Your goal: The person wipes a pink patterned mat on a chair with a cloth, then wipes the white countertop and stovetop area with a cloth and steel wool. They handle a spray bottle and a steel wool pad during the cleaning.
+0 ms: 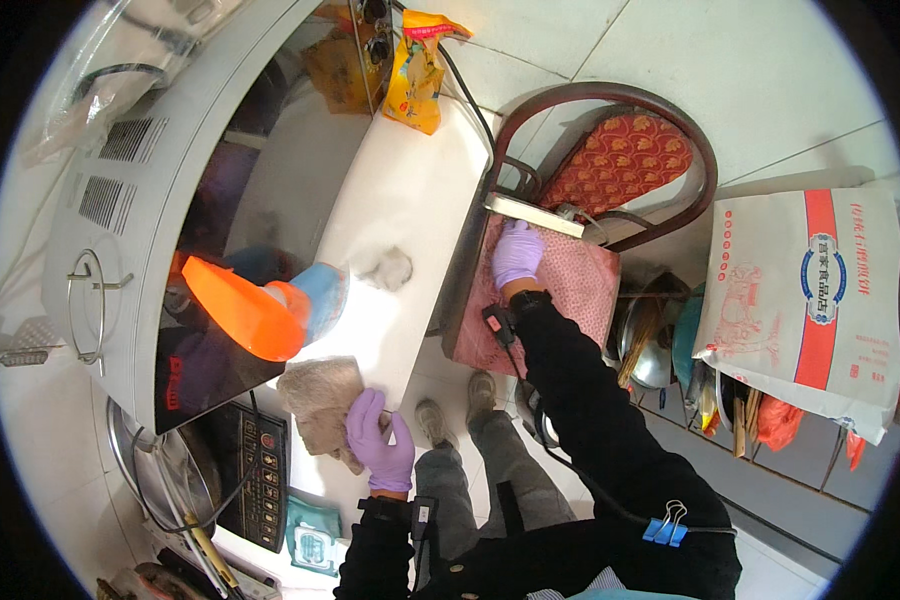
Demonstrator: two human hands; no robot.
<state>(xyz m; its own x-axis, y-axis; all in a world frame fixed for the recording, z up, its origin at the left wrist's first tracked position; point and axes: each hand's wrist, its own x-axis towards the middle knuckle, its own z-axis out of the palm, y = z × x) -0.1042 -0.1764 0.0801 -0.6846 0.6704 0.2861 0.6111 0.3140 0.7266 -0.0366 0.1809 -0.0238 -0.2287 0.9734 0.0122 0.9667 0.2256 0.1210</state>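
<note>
Grey-brown cloth: bunched on the near end of the white table, overhanging a bit at its near-right corner. Left hand, purple glove, at the cloth's right edge, fingers together and lightly bent, thumb a little apart; can't tell if it's pinching. Right hand, also gloved, is over at the chair, fingers bent against a pale bar at the pink seat's far edge; grip hidden, can't tell.

Just left and far of the cloth: orange-topped blue bottle, close to the microwave front. Grey smudge farther along the table; yellow pouch at the far end.

Risks: cloth dragged left/far could knock the bottle; pulled right, it could slide off the edge. Pushing the bar farther could tip it off the seat. Arm cable could snag the chair.
</note>
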